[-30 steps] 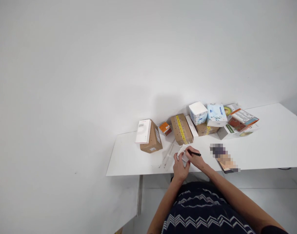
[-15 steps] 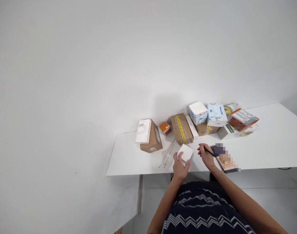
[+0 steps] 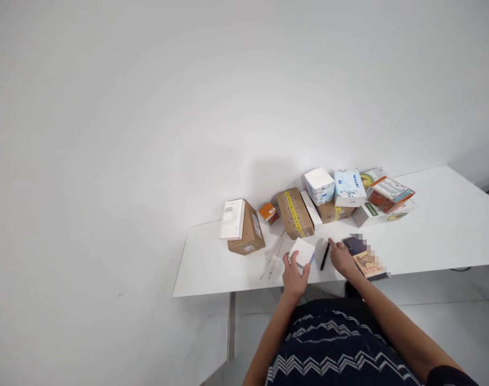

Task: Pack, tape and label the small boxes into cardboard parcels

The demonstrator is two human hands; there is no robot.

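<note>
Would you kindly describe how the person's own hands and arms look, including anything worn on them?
The left hand and right hand are gloveless, and no watch or bracelet shows. Both forearms are uncovered. A dark sleeve shows on the right arm at the picture's lower edge; no left sleeve is in view. The top is dark navy with pale zigzag stripes.

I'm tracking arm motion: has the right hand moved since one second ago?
Yes, the right hand moved rightward, farther from the larger taped carton.

White worktop (image 3: 441, 225), carrying cardboard boxes (image 3: 295, 214), small orange box (image 3: 268, 213), black pen (image 3: 325, 256), white pack (image 3: 302, 251), partly pixelated flat item (image 3: 365, 260)
</note>
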